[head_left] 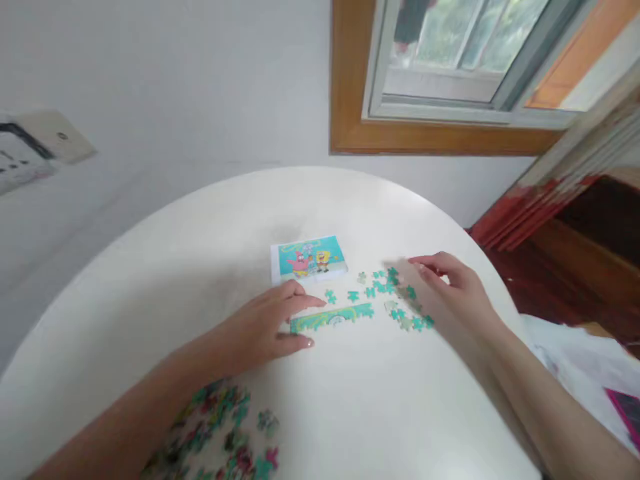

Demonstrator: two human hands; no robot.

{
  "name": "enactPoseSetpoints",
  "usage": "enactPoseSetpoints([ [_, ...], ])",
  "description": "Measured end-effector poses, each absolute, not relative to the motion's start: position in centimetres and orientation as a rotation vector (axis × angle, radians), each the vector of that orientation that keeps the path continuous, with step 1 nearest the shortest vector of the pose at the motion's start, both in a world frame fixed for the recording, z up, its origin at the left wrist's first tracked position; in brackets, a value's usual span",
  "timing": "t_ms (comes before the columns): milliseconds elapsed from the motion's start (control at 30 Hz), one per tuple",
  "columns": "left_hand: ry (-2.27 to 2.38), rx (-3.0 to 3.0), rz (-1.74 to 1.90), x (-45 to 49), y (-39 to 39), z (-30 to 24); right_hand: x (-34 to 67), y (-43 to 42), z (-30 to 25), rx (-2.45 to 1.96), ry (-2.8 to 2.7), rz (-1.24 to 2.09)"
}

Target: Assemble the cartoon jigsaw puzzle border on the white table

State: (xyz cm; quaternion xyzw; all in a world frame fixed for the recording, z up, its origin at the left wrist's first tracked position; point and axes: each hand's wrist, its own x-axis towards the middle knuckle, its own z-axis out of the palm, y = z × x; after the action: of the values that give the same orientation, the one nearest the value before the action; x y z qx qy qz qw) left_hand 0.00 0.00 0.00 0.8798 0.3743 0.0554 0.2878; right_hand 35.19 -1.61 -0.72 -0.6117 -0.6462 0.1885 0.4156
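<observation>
My left hand (273, 323) rests on the round white table (200, 247), fingers stretched out flat against the left end of a joined strip of teal puzzle pieces (340, 316). My right hand (445, 287) hovers over a scatter of several loose teal pieces (395, 297); its fingertips are smeared by motion, so I cannot say whether they hold a piece. A small puzzle box with a cartoon picture (309, 259) lies just beyond the strip.
A heap of several mixed-colour puzzle pieces (220, 433) lies near the table's front edge under my left forearm. A wood-framed window (450, 73) is in the wall behind. A dark wooden floor (575, 267) and a white cloth (580, 360) lie to the right.
</observation>
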Motion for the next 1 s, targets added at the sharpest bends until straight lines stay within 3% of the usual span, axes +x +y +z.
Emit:
enactPoseSetpoints([
  [1000, 1.0, 2.369, 0.152, 0.0, 0.0, 0.0, 36.9, -1.6, 0.2, -1.552, -1.619, 0.494],
])
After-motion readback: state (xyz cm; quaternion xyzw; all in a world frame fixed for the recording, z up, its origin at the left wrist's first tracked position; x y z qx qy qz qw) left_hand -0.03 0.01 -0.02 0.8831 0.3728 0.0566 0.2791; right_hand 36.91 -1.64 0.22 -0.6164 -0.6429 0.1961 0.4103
